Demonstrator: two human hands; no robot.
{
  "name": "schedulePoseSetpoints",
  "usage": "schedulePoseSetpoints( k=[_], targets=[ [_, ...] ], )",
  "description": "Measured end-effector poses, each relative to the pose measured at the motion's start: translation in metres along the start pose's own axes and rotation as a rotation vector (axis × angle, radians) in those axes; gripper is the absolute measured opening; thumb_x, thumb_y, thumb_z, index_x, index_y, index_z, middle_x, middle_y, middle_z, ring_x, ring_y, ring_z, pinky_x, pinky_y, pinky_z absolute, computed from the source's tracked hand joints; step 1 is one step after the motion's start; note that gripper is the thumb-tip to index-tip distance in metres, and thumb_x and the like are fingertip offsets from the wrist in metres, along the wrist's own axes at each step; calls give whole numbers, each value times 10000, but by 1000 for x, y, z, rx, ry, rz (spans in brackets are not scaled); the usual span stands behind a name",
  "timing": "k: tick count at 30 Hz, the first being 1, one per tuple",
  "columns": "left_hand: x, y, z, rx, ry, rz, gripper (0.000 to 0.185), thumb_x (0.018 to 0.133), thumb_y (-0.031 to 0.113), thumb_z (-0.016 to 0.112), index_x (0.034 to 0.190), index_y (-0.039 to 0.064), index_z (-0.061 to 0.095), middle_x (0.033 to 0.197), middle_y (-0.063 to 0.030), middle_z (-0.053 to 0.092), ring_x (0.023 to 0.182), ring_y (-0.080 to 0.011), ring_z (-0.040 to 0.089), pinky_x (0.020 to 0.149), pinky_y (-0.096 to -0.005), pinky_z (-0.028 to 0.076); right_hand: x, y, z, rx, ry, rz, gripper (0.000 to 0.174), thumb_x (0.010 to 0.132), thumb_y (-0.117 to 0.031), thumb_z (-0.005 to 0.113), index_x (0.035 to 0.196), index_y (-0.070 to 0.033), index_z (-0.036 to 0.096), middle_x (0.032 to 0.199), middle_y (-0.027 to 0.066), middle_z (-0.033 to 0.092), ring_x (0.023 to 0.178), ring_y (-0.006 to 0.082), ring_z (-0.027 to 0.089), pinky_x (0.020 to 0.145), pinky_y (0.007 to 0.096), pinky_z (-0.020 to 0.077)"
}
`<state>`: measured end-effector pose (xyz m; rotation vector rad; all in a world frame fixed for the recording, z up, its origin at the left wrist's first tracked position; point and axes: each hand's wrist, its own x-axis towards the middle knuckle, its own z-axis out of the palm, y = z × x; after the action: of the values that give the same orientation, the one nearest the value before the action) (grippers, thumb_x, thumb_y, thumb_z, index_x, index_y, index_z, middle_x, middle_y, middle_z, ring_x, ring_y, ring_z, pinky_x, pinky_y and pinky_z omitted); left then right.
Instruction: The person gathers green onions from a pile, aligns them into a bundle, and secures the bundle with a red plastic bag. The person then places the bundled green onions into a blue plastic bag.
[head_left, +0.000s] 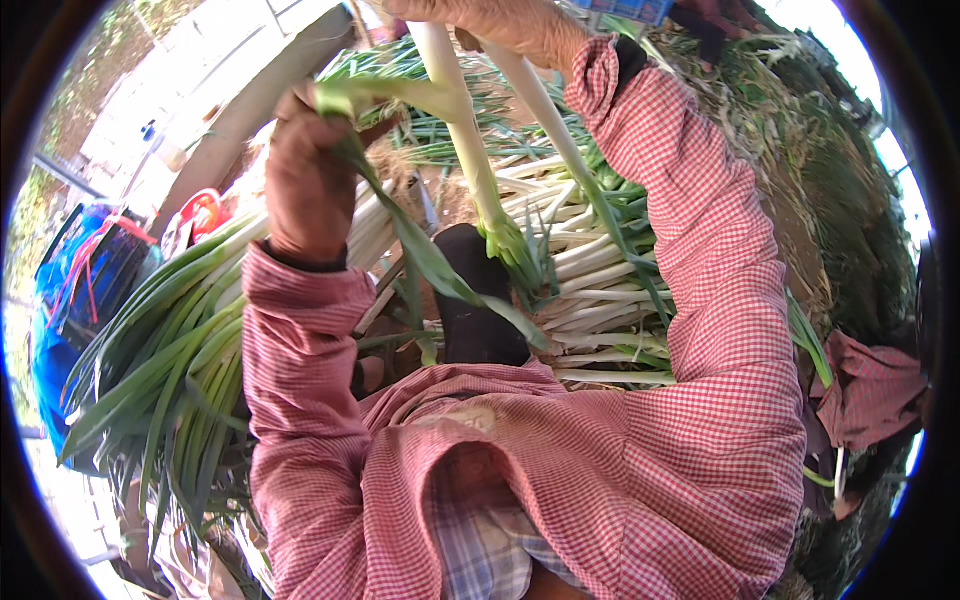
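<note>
My left hand (311, 176), blurred, grips a green outer leaf (427, 259) that is partly peeled away and still joined to the side of a thick leek (465, 135). My right hand (499, 26) is at the top edge, closed around the upper ends of this leek and a second, thinner leek (551, 120); its fingertips are partly cut off by the picture's edge. Both leeks hang with their leafy ends downward, the thick one in front of a dark-covered leg or foot (476, 300).
White-stemmed leeks (600, 277) lie in a pile beyond my lap. A large leafy bundle (172, 352) is at the left, near a blue plastic-wrapped container (82, 277) and a red item (202, 214). Leaf waste (847, 187) is heaped at the right. Another person (712, 26) is at the upper right.
</note>
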<state>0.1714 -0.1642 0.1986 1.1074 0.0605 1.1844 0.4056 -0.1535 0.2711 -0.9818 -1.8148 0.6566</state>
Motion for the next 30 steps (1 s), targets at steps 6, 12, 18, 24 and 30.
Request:
schedulePoseSetpoints(
  k=[6,12,18,24,30],
  targets=[
    [17,110,13,-72,-9,170,247,874,103,467,1060,-10,583,1019,-139,652,1032,-302,624,977,-501,472,-5,-27,58,8,-174,-6,618,853,-612,634,1040,-23,649,646,44,608,564,121,612,504,269,515],
    [0,200,-15,215,720,511,203,913,171,478,935,5,593,892,-110,629,836,-243,593,871,-436,487,-12,-16,128,178,-466,143,445,814,-339,795,1101,-51,614,749,13,613,570,83,554,483,263,466],
    [-98,371,-136,2240,1054,513,318,827,130,658,1142,85,664,1111,-134,683,983,-219,674,832,-337,542,-1,-9,168,153,-635,101,447,779,-342,822,1034,-17,651,754,26,628,632,114,584,520,273,485],
    [-356,513,-166,1516,1485,495,318,831,154,655,1141,85,655,1049,-108,671,929,-210,659,789,-331,535,3,12,169,167,-757,183,495,800,-389,789,1077,-1,653,829,61,698,557,91,570,446,217,441],
    [-626,483,-148,1260,2121,144,319,835,178,652,1140,85,646,986,-82,660,876,-202,645,746,-325,529,13,7,160,246,-662,235,510,797,-379,799,1096,3,640,744,44,664,487,87,520,422,228,426]
  ],
)
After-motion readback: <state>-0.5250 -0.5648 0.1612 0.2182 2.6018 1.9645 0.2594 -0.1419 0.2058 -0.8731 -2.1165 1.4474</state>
